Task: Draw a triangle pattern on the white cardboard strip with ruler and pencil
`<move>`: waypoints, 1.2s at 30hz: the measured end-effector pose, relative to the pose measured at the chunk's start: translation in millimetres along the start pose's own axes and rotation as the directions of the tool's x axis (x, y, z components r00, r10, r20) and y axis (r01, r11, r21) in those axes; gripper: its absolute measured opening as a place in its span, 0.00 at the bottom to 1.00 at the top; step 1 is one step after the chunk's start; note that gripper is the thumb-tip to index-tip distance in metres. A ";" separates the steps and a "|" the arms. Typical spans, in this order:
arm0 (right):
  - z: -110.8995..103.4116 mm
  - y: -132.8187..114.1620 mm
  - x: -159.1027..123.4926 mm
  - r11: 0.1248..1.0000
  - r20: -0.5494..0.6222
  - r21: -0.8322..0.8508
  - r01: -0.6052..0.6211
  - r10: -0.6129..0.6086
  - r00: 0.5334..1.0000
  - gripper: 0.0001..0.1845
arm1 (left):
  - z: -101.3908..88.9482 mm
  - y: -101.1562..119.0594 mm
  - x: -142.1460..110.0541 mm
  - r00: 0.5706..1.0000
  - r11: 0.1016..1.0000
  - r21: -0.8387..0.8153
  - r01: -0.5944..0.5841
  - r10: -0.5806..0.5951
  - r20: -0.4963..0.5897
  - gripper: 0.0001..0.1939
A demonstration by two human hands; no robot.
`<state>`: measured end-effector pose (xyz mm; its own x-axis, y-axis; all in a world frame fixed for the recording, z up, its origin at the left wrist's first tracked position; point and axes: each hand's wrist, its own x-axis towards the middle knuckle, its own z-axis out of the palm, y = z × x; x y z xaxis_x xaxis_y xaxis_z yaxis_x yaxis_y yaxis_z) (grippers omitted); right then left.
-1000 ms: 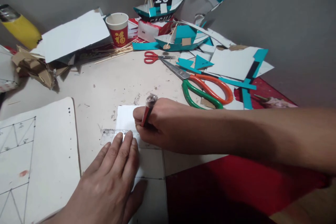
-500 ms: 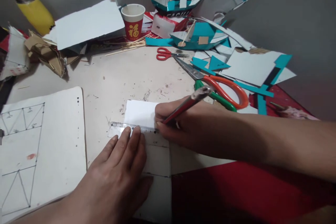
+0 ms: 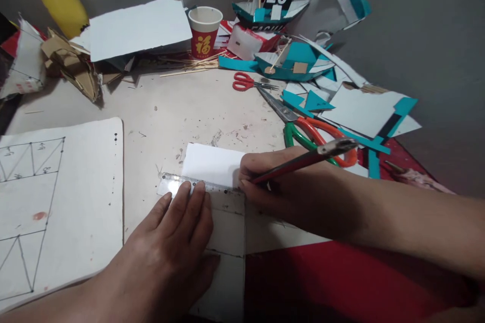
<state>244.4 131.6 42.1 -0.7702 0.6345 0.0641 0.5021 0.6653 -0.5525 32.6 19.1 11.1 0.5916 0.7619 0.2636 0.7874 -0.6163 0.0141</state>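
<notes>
My left hand (image 3: 178, 237) lies flat with fingers stretched out, pressing a clear ruler (image 3: 217, 189) onto a white card strip (image 3: 227, 232). Dark lines cross the card below the ruler, and the left hand hides part of it. In my right hand (image 3: 288, 186), closed in a writing grip, is a dark red pen (image 3: 291, 166), slanting up to the right. The fingers hide its tip, near the ruler's right end. Above the ruler, the card's upper part (image 3: 208, 159) is plain white.
An open notebook (image 3: 87, 202) with line drawings lies at left. Orange-and-green scissors (image 3: 286, 113) and small red scissors (image 3: 246, 82) lie beyond my right hand. Paper boats (image 3: 303, 63), cardboard scraps (image 3: 364, 106), thin sticks (image 3: 193, 66) and a paper cup (image 3: 204, 35) line the back.
My right hand has slid the pen rightward along the ruler's edge, and the pen leans lower. My left hand still presses the ruler. The camera view has shifted slightly.
</notes>
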 end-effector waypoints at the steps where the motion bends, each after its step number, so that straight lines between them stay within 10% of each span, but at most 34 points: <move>1: -0.7 -0.4 -0.9 1.000 0.001 -0.009 -0.018 0.018 1.000 0.14 | 0.4 0.3 0.0 1.000 1.000 0.001 0.006 -0.006 0.001 0.21; 23: -16.4 -1.8 -20.0 0.989 0.076 0.052 -0.138 0.134 0.988 0.12 | 0.6 -2.1 0.3 0.999 0.999 0.021 -0.039 0.039 -0.013 0.22; 29: -34.8 -13.8 -36.5 0.952 -0.190 0.232 -0.200 0.246 0.950 0.09 | 2.9 -2.4 -4.3 0.997 1.000 -0.010 -0.028 0.028 -0.072 0.21; 36: 3.2 3.3 -53.5 0.967 -0.256 0.240 -0.087 0.150 0.955 0.07 | -2.1 -10.0 -11.6 0.988 0.990 -0.036 -0.139 0.136 -0.075 0.18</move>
<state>286.0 98.6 34.2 -0.5599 0.8062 0.1913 0.4578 0.4934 -0.7395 17.6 16.1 9.9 0.6786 0.6540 0.3344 0.6908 -0.7230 0.0122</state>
